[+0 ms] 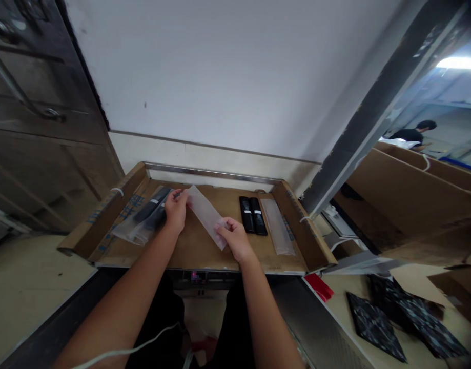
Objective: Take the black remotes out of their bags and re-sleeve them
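Note:
A frosted plastic sleeve [207,215] is stretched slantwise between my two hands above the cardboard-lined tray. My left hand [176,209] pinches its upper left end; my right hand [232,238] grips the lower right end. It looks flat, with nothing visible inside. To the right of my right hand lie two black remote-like devices [253,215] side by side, each with a small white label. Beyond them rests another flat frosted sleeve [277,226]. Left of my left hand, dark devices in frosted sleeves [143,218] lie together, partly hidden by that hand.
Raised cardboard walls [302,225] edge the tray at both sides, and a white wall [227,77] stands behind it. On the left is a metal door [35,102]. A large cardboard box [415,205] and black patterned bags [377,323] are at right. A person [412,134] sits far off.

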Motion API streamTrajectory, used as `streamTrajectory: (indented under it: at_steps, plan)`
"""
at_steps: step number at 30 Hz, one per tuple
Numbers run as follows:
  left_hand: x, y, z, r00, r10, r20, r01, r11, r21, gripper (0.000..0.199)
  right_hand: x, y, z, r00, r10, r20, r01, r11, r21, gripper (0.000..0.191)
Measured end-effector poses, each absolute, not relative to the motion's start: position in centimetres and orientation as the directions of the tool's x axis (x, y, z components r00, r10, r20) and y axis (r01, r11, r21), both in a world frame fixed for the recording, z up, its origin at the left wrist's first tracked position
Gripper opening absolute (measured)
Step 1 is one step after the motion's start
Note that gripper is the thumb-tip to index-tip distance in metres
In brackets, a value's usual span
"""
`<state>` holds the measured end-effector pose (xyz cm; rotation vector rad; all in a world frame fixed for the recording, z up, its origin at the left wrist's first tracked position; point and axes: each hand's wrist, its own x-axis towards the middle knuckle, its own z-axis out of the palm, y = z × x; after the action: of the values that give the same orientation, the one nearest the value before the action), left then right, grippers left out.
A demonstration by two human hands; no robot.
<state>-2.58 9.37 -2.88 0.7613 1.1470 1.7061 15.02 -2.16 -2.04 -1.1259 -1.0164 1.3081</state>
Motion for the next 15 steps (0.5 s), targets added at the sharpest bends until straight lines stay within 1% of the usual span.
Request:
streamTrajectory:
  at_steps: [2, 3, 4, 6, 8, 10, 12, 14, 15]
  plan:
    - [-2.7, 9.5, -3.0, -0.405, 0.914, 0.023, -0.313, -0.162, 0.936, 0.044, 14.9, -2.2, -2.0, 0.023, 0.998, -0.056, -0.142, -0.052, -0.989, 0.029]
    - [-2.8, 9.5, -3.1, -0.406, 0.913, 0.032, -0.298, -0.165, 0.94, 0.04, 14.9, -2.2, -2.0, 0.049, 0.998, -0.042, -0.13, -0.035, -0.991, 0.029]
    - [-2.8, 9.7, -3.3, -0.408, 0.912, 0.036, -0.287, -0.165, 0.944, 0.038, 14.9, -2.1, -2.0, 0.099, 0.995, -0.023, -0.13, -0.01, -0.992, 0.03]
    - [-3.0, 9.8, -3.6, -0.424, 0.905, 0.033, -0.283, -0.167, 0.944, 0.038, 15.1, -2.0, -2.2, 0.245, 0.969, 0.004, -0.161, 0.045, -0.986, 0.039]
    - [-3.0, 9.8, -3.7, -0.439, 0.897, 0.043, -0.296, -0.189, 0.936, 0.041, 15.5, -1.9, -2.4, 0.385, 0.923, -0.006, -0.231, 0.09, -0.969, 0.051]
    - [-3.0, 9.7, -3.8, -0.432, 0.898, 0.087, -0.299, -0.233, 0.925, 0.04, 15.9, -1.8, -2.8, 0.47, 0.882, -0.031, -0.296, 0.124, -0.947, 0.056]
    - [-2.8, 9.5, -3.8, -0.381, 0.915, 0.135, -0.27, -0.25, 0.93, 0.03, 16.2, -1.6, -3.0, 0.53, 0.848, -0.026, -0.309, 0.164, -0.937, 0.055]
    - [-2.7, 9.4, -3.8, -0.334, 0.929, 0.158, -0.215, -0.239, 0.947, 0.018, 16.3, -1.5, -3.2, 0.582, 0.813, -0.005, -0.284, 0.197, -0.938, 0.055]
    - [-2.7, 9.4, -3.8, -0.318, 0.934, 0.165, -0.187, -0.232, 0.954, 0.017, 16.3, -1.5, -3.3, 0.605, 0.797, 0.007, -0.269, 0.212, -0.94, 0.055]
